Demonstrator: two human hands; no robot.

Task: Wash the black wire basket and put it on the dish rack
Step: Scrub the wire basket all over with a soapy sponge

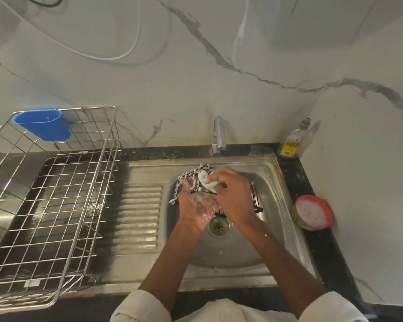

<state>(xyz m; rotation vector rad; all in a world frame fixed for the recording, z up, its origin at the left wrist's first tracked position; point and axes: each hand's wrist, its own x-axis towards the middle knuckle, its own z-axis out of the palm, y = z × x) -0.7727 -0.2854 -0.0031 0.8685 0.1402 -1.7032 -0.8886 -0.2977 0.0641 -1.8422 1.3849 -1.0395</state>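
The black wire basket (pixel 197 180) sits in the steel sink (pixel 269 194), propped toward the back wall of the bowl under the tap (pixel 219 135), with foam clinging to its wires. The left hand (pixel 196 205), soapy and palm up, has its fingers curled round the basket's near left edge and holds it steady. The right hand (pixel 233 194) pinches a pale green sponge (pixel 207 182) and presses it against the basket's wires. The drain (pixel 219 225) shows just below the two wrists. On the draining board to the left stands the dish rack (pixel 56 194), a steel wire frame with nothing lying on its grid; a blue plastic cup (pixel 42 126) hangs on its back rail, and what is inside it cannot be told. On the dark counter to the right of the sink sits a round red-rimmed tub (pixel 313 212) holding white soap paste, and behind it in the corner a clear bottle (pixel 293 141) with a yellow label.
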